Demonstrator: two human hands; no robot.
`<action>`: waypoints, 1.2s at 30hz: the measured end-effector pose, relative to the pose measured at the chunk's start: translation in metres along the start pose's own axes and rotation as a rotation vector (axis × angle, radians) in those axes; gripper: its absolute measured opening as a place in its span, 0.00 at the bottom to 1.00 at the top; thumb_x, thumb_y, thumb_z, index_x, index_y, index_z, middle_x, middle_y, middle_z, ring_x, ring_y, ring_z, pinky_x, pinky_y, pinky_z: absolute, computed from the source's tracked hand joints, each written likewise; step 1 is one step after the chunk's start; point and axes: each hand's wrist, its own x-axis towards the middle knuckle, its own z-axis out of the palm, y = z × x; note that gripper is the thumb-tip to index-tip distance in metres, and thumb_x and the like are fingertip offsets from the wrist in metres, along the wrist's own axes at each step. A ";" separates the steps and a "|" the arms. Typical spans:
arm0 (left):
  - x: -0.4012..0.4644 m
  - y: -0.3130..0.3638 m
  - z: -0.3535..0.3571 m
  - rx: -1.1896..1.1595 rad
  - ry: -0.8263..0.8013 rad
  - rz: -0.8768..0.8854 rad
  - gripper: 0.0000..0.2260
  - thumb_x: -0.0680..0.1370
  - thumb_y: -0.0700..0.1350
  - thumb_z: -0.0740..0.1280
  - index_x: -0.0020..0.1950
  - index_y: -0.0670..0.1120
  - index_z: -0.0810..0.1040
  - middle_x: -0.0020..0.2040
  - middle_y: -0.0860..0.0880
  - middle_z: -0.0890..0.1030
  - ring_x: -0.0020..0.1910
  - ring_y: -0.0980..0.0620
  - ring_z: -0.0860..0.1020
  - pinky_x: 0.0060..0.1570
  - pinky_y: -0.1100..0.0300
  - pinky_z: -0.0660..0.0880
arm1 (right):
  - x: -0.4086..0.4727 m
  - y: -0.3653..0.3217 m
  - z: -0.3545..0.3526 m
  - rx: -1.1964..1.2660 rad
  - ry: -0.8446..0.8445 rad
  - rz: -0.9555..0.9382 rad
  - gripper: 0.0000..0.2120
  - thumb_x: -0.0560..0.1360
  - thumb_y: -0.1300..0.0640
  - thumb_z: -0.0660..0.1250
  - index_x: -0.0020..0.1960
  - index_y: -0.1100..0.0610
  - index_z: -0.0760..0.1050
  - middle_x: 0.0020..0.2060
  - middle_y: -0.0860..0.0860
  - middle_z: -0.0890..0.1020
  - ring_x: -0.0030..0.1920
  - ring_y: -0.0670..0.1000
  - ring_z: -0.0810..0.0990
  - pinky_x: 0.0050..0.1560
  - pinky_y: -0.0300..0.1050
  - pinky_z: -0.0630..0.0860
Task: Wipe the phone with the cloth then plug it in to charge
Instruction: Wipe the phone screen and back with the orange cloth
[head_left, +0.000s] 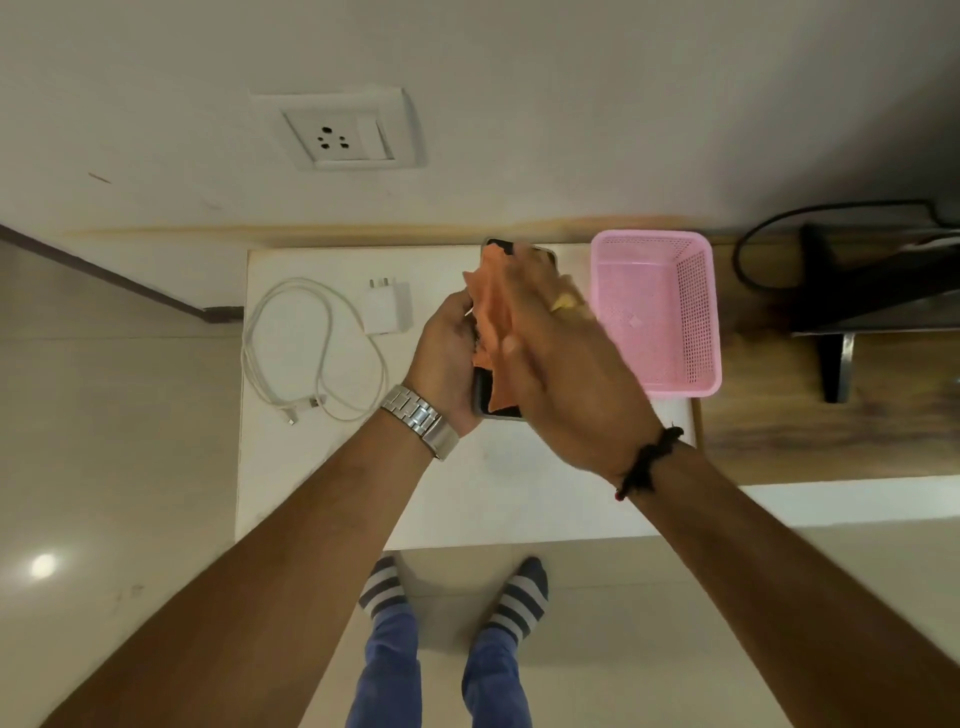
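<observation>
My left hand (449, 358) grips a dark phone (485, 397) from its left side, holding it above the white table (322, 478). My right hand (566, 374) presses an orange cloth (493, 306) flat against the phone's face. Most of the phone is hidden under the cloth and hand; only its top and bottom ends show. A white charger adapter (387, 306) lies on the table to the left, with a coiled white cable (306, 353) beside it. A white wall socket (340, 132) with a switch sits on the wall above.
A pink plastic basket (657, 312) stands on the table's right edge, just right of my hands. Beyond it are a wooden surface (810, 441) and a dark stand with a black cord (857, 280). My socked feet (452, 597) are on the tiled floor below.
</observation>
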 end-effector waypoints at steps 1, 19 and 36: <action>0.000 -0.001 0.002 -0.019 -0.014 0.011 0.21 0.82 0.57 0.58 0.59 0.49 0.87 0.55 0.44 0.87 0.54 0.44 0.86 0.56 0.49 0.83 | -0.001 -0.003 0.004 -0.049 -0.084 -0.040 0.28 0.84 0.52 0.51 0.82 0.57 0.48 0.81 0.54 0.51 0.81 0.53 0.48 0.79 0.54 0.53; -0.024 0.023 0.008 -0.096 -0.043 0.030 0.26 0.82 0.57 0.54 0.55 0.43 0.87 0.70 0.34 0.77 0.60 0.37 0.78 0.63 0.45 0.73 | -0.025 -0.024 0.016 -0.165 -0.183 -0.207 0.35 0.82 0.45 0.49 0.81 0.62 0.41 0.81 0.57 0.41 0.81 0.55 0.38 0.79 0.58 0.50; -0.042 0.039 -0.005 -0.064 -0.018 0.067 0.18 0.81 0.57 0.60 0.47 0.49 0.86 0.45 0.48 0.86 0.43 0.47 0.85 0.47 0.55 0.81 | 0.018 -0.032 -0.036 -0.157 0.062 -0.100 0.19 0.77 0.61 0.62 0.66 0.58 0.76 0.56 0.57 0.83 0.54 0.57 0.81 0.50 0.45 0.77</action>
